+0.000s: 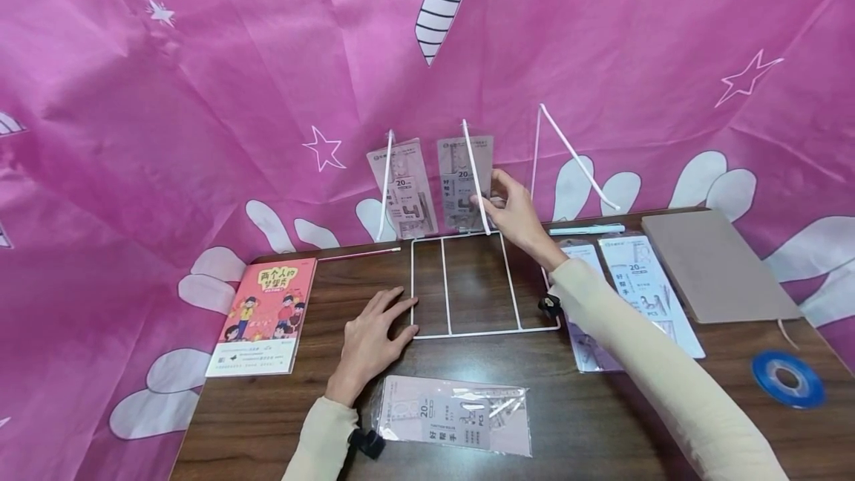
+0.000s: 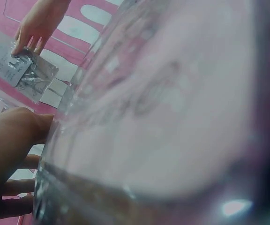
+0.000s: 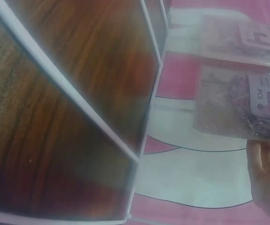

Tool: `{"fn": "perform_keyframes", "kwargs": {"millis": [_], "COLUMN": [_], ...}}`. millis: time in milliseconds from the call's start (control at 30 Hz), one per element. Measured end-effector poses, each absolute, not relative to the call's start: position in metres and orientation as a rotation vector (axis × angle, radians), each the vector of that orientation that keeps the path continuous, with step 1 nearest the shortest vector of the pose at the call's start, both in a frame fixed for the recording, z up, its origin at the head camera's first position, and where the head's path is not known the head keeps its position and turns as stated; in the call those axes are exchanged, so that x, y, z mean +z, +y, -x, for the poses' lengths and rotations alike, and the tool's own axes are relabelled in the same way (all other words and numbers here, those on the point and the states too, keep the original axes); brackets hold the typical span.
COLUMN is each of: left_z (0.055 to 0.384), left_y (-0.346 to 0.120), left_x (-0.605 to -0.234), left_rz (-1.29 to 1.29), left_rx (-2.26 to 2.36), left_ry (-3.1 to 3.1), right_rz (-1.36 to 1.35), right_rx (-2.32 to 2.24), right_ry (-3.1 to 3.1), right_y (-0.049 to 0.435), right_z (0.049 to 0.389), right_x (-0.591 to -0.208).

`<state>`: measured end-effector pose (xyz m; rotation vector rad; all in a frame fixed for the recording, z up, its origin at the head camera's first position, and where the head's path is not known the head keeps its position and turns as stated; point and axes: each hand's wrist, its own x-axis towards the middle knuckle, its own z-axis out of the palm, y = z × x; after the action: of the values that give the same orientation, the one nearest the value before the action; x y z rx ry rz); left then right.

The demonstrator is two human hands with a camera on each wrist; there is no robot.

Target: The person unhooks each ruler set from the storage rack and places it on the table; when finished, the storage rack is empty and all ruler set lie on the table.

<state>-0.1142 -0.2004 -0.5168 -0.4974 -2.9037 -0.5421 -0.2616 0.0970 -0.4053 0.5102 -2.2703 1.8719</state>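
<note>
A white wire rack point(image 1: 446, 288) stands on the table, its slanted uprights leaning toward the pink cloth behind. My right hand point(image 1: 514, 214) pinches the right edge of a packaged ruler set point(image 1: 456, 177), which stands upright behind the rack's middle divider. To its left, another packaged ruler set point(image 1: 409, 184) leans in the left slot. My left hand point(image 1: 374, 340) lies with spread, relaxed fingers on the table, fingertips touching the rack's left side. Just in front of it lies a flat packet of rulers point(image 1: 454, 414); blurred plastic wrapping point(image 2: 158, 117) fills much of the left wrist view.
A red book point(image 1: 267, 318) and a pencil point(image 1: 361, 254) lie left of the rack. On the right are two more ruler packets point(image 1: 634, 273), a light blue pen point(image 1: 588, 229), a brown notebook point(image 1: 721, 266) and blue tape point(image 1: 788, 379). Pink cloth point(image 1: 267, 95) hangs behind.
</note>
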Motion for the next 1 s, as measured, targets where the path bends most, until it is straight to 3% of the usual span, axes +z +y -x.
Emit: {"fn": "perform_keyframes", "kwargs": {"millis": [300,1000], "left_z": [0.114,0.113], "left_y": [-0.199,-0.2], "left_x": [-0.518,-0.516], "left_rz": [0.495,0.499], "left_rx": [-0.54,-0.533], "left_ry": [-2.914,-2.908], "right_rz": [-0.583,-0.677], "right_rx": [1.938,1.967], "right_ry": [-2.241,-2.272], "right_y": [0.105,0.118], "right_z": [0.263,0.199], "right_x": [-0.433,-0.43]}}
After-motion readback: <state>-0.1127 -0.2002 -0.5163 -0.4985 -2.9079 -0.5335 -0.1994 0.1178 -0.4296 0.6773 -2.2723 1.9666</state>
